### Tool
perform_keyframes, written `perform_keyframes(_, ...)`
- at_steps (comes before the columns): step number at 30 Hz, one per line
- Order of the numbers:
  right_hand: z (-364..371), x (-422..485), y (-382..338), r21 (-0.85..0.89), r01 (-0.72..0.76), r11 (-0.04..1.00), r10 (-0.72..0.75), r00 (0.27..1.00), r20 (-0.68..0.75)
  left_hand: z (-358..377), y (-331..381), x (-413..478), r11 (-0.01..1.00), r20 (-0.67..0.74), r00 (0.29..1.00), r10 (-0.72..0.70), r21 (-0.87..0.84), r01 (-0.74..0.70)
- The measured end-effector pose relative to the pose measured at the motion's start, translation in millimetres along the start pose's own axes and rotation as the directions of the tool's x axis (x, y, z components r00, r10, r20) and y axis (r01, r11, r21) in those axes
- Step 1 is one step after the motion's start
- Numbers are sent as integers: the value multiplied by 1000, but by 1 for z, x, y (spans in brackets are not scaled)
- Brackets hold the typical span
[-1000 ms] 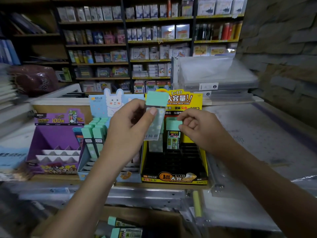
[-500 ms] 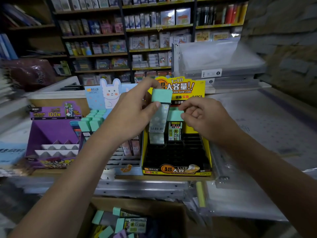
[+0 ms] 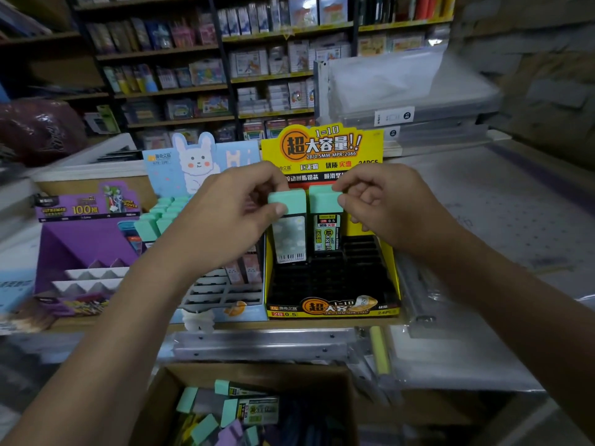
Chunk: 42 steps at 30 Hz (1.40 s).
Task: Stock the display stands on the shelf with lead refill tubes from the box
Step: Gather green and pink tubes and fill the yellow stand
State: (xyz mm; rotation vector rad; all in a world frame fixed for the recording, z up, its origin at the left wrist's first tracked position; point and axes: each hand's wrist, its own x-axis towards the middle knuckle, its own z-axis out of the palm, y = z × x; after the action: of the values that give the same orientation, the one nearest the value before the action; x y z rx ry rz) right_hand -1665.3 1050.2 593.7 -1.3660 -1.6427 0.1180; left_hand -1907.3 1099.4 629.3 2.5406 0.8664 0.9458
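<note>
while two tubes stand upright side by side at the back row of the yellow display stand (image 3: 331, 307), the left hand (image 3: 225, 220) pinches the mint cap of the left refill tube (image 3: 288, 233) and the right hand (image 3: 386, 210) pinches the cap of the right refill tube (image 3: 325, 230); the cardboard box (image 3: 154, 407) of more tubes sits below the stand's front; a blue rabbit stand (image 3: 193, 162) is just beside its left side.

- A wooden shelf (image 3: 289, 324) carries three cardboard display stands in a row along its front edge.
- The purple stand (image 3: 80, 252) sits at left.
- The blue rabbit stand (image 3: 193, 162) is in the middle.
- The yellow stand (image 3: 322, 146) is just beside it at right.
</note>
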Motion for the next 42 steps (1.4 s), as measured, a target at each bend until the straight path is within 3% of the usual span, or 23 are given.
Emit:
perform_keyframes(6,-1,0,0,8,-3,1000,3,1000,12,-3,-1,-4,999,20,999,-37,39,37)
perform_keyframes(11,-1,-1,1,18,-1,1000,0,1000,23,8,3,-4,966,-50,999,-10,258,23)
perform_keyframes(18,-1,-2,0,37,-18,999,16,999,41,18,6,-10,918,-122,993,3,393,46)
perform_keyframes(27,-3,-3,-4,13,-11,1000,11,998,56,27,13,-13,884,-174,985,5,462,77)
perform_keyframes(34,-3,-1,-5,-3,37,999,-37,999,-13,27,20,-31,901,-214,977,-10,422,102)
perform_keyframes(38,-13,-6,-22,-45,145,988,-148,986,-80,18,27,-54,939,-346,938,29,330,92)
perform_keyframes(42,-24,-2,-57,-147,249,957,-248,968,19,2,19,-87,955,-377,926,41,288,75)
